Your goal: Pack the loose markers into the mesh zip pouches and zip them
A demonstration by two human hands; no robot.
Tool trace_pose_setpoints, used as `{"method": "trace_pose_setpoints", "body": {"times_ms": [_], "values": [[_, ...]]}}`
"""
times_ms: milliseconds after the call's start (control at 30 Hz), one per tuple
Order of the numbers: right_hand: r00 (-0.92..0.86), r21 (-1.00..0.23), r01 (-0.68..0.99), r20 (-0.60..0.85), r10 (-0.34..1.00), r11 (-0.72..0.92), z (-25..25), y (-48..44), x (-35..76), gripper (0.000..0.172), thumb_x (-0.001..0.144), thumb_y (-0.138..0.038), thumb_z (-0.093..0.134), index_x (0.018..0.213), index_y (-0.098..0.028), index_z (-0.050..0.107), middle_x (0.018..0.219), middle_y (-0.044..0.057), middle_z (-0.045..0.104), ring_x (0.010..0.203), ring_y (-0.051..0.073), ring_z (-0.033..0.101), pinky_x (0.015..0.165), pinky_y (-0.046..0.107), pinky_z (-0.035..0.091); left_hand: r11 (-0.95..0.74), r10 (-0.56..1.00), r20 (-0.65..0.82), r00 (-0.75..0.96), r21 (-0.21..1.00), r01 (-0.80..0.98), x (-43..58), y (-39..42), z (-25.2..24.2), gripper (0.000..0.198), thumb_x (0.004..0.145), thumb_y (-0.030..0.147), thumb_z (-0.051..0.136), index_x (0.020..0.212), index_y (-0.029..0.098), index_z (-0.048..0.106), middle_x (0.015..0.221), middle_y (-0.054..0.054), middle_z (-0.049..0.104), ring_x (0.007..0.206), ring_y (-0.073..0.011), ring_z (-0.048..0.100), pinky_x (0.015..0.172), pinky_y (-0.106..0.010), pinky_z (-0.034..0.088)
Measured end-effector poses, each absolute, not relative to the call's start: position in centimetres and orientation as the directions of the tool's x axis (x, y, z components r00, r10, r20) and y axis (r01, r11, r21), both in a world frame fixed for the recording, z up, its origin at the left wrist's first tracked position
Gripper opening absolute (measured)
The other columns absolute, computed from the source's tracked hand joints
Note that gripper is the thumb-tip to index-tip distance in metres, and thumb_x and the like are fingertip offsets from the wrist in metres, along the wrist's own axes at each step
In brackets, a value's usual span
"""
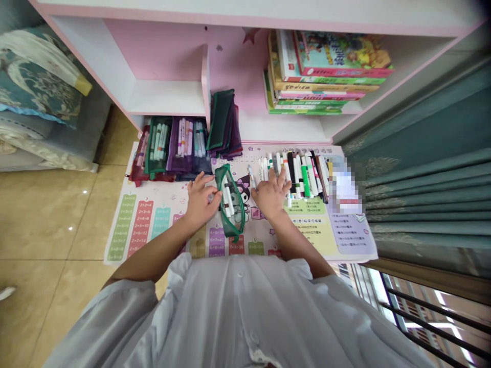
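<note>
On the desk mat, a green mesh zip pouch [238, 228] lies with its mouth spread and a few white markers [227, 199] inside. My left hand [201, 201] is at its left edge, with the thumb and fingers closing on the rim. A small greyish thing shows by that thumb, too small to name. My right hand [271, 197] rests with fingers apart over the left part of a row of loose markers [306, 176], touching them. Beside its thumb lies a single slim pen [251, 176].
Filled mesh pouches [186, 140] lie at the back left, below a pink-and-white shelf [166, 97]. Several dark flat pouches [224, 125] are stacked beside them. Books [322, 76] are piled on the shelf at right. A curtain [422, 168] hangs along the right side.
</note>
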State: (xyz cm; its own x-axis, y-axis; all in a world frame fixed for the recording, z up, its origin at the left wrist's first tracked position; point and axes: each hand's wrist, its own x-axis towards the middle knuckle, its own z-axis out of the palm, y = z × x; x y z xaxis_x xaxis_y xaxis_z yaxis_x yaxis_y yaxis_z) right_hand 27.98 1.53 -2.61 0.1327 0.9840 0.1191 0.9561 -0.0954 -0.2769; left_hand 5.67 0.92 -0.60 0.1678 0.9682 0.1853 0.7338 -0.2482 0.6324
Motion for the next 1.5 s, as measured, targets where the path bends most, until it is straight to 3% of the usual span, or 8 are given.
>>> {"method": "trace_pose_setpoints", "body": {"times_ms": [133, 367, 500, 600, 1033, 1167, 1333, 1500], "values": [[0.105, -0.314, 0.947, 0.103, 0.989, -0.068, -2.1, 1.6, 27.9, 0.015, 0.076, -0.018, 0.063, 0.063, -0.013, 0.067, 0.152, 0.021, 0.044, 0.150, 0.049, 0.016, 0.111, 0.080, 0.015, -0.248, 0.968, 0.188, 0.165, 0.636, 0.731, 5.7, 0.9, -0.6, 0.018, 0.087, 0.031, 0.058, 0.073, 0.023, 0.065, 0.131, -0.007, 0.065, 0.141, -0.0324, 0.043, 0.113, -0.060, 0.031], [0.045, -0.484, 0.868, 0.290, 0.956, 0.106, -0.8, 0.1, 27.1, 0.019, 0.072, -0.023, 0.062, 0.054, -0.020, 0.058, 0.150, 0.010, 0.050, 0.151, 0.043, 0.020, 0.116, 0.069, 0.020, -0.244, 0.969, 0.184, 0.164, 0.621, 0.745, 5.7, 1.0, -0.6, 0.018, 0.087, 0.032, 0.059, 0.073, 0.023, 0.066, 0.130, -0.006, 0.066, 0.141, -0.0322, 0.043, 0.113, -0.058, 0.032], [-0.061, -0.517, 0.825, 0.321, 0.945, 0.229, -0.3, -1.3, 26.0, 0.018, 0.071, -0.023, 0.062, 0.054, -0.021, 0.055, 0.148, 0.009, 0.052, 0.152, 0.041, 0.021, 0.115, 0.064, 0.027, -0.255, 0.966, 0.191, 0.172, 0.621, 0.741, 5.6, 1.0, -0.7, 0.019, 0.088, 0.032, 0.059, 0.073, 0.023, 0.066, 0.130, -0.006, 0.066, 0.141, -0.0317, 0.043, 0.113, -0.058, 0.032], [-0.143, -0.532, 0.795, 0.300, 0.943, 0.290, -0.1, -2.2, 25.0, 0.018, 0.070, -0.022, 0.062, 0.053, -0.020, 0.054, 0.150, 0.010, 0.051, 0.153, 0.041, 0.018, 0.116, 0.062, 0.025, -0.260, 0.965, 0.193, 0.178, 0.617, 0.743, 5.6, 1.0, -0.7, 0.019, 0.088, 0.032, 0.058, 0.073, 0.022, 0.065, 0.130, -0.006, 0.065, 0.141, -0.0318, 0.043, 0.113, -0.058, 0.032], [-0.212, -0.560, 0.799, 0.081, 0.974, 0.220, -0.6, -2.5, 23.2, 0.019, 0.076, -0.022, 0.065, 0.059, -0.017, 0.060, 0.155, 0.013, 0.044, 0.153, 0.043, 0.014, 0.114, 0.071, 0.018, -0.269, 0.962, 0.203, 0.181, 0.616, 0.740, 5.7, 1.0, -0.7, 0.017, 0.088, 0.031, 0.060, 0.074, 0.022, 0.066, 0.130, -0.006, 0.066, 0.141, -0.0325, 0.044, 0.113, -0.057, 0.032], [-0.201, -0.571, 0.785, 0.135, 0.970, 0.242, -1.1, -2.4, 23.4, 0.020, 0.078, -0.024, 0.065, 0.060, -0.018, 0.059, 0.153, 0.012, 0.045, 0.152, 0.043, 0.015, 0.113, 0.073, 0.021, -0.279, 0.959, 0.213, 0.185, 0.617, 0.736, 5.6, 1.0, -0.7, 0.018, 0.088, 0.031, 0.059, 0.075, 0.022, 0.067, 0.130, -0.007, 0.065, 0.140, -0.0332, 0.044, 0.113, -0.058, 0.032], [-0.166, -0.591, 0.737, 0.312, 0.936, 0.328, -1.9, -1.6, 24.2, 0.026, 0.087, -0.035, 0.061, 0.066, -0.021, 0.063, 0.145, 0.010, 0.053, 0.153, 0.036, 0.017, 0.118, 0.060, 0.028, -0.281, 0.959, 0.219, 0.182, 0.615, 0.737, 5.6, 1.1, -0.8, 0.018, 0.088, 0.031, 0.059, 0.075, 0.022, 0.067, 0.129, -0.007, 0.066, 0.140, -0.0319, 0.044, 0.114, -0.057, 0.033], [0.053, -0.505, 0.854, 0.317, 0.947, 0.121, -2.8, -0.1, 25.4, 0.027, 0.093, -0.037, 0.053, 0.079, -0.019, 0.068, 0.145, 0.014, 0.051, 0.152, 0.041, 0.016, 0.116, 0.066, 0.027, -0.265, 0.963, 0.200, 0.179, 0.615, 0.743, 5.6, 1.1, -0.9, 0.018, 0.088, 0.031, 0.060, 0.074, 0.022, 0.066, 0.130, -0.006, 0.065, 0.141, -0.0319, 0.043, 0.114, -0.057, 0.032]]}}
